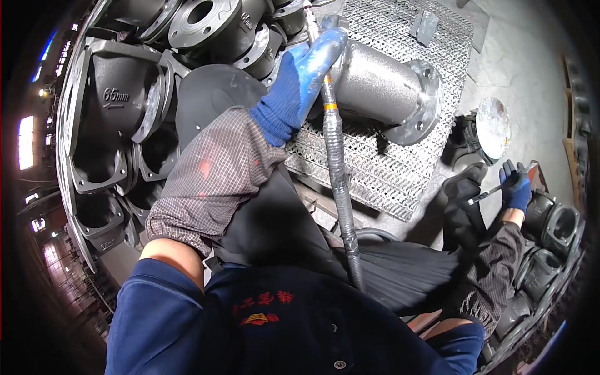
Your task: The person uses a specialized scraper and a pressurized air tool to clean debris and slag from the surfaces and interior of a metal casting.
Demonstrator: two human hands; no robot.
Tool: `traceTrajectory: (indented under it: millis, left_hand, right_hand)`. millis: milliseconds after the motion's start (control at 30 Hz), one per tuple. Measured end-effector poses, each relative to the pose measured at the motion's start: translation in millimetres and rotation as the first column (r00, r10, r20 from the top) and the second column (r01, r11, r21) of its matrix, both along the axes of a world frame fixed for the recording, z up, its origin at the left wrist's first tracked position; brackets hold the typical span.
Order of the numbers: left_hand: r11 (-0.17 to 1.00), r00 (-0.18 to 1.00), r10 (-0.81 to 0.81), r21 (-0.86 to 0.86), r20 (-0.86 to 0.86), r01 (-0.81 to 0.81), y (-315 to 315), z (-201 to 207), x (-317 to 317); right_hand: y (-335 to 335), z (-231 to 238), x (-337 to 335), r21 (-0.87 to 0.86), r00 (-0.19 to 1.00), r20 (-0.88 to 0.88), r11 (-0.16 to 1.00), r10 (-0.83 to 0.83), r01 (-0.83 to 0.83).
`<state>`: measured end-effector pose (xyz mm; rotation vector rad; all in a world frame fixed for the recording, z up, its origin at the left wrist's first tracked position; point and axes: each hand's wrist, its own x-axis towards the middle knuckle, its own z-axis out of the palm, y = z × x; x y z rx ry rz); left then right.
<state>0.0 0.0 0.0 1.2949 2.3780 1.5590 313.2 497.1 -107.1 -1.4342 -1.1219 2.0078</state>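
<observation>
My left hand (305,74), in a worn blue glove, is closed around the upper end of a hose-fed hand tool beside a grey cast-metal flanged pipe body (381,84). The tool's slim metal end points up past my fingers. Its silver-taped hose (334,150), banded in orange, runs down across my lap. The casting lies on its side, with one round flange (422,103) facing right. Off to the right, my right hand (517,186), in a dark and blue glove, grips a thin dark rod (486,195) with a pale end.
The casting rests on a metal mesh platform (400,181), where a small metal block (425,28) also lies. Grey flanged castings (115,100) are stacked at left, with more castings (540,269) at lower right. A round pale disc (494,128) stands near my foot (465,181).
</observation>
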Motion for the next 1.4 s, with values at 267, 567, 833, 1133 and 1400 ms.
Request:
traceTrajectory:
  millis: [267,567,833,1133,1400]
  left_hand:
    - [0.997,0.992,0.024,0.071,0.121,-0.033,0.4,-4.5,2.7]
    - [0.995,0.925,-0.068,-0.092,-0.373,0.036,-5.2,14.7,-0.1]
    - [0.99,0.831,-0.144,-0.085,-0.538,0.116,-1.1,-0.3,-4.9]
    - [0.994,0.913,-0.087,-0.096,-0.399,0.053,-8.7,-2.8,-3.8]
    - [0.981,0.906,-0.184,-0.128,-0.381,0.145,-9.7,-1.6,-9.1]
  right_hand:
    - [-119.4,73.4,0.6,0.355,0.871,0.426,0.841,0.243,-0.408]
    - [-121.2,40.3,14.5,0.409,0.9,0.409,0.85,0.153,-0.33]
    - [-102.8,16.9,28.4,0.582,0.736,0.674,0.567,0.066,-0.583]
    - [-109.2,19.0,20.6,0.518,0.641,0.767,0.552,0.038,-0.653]
    - [-104.8,10.3,31.9,0.523,0.693,0.711,0.573,0.114,-0.631]
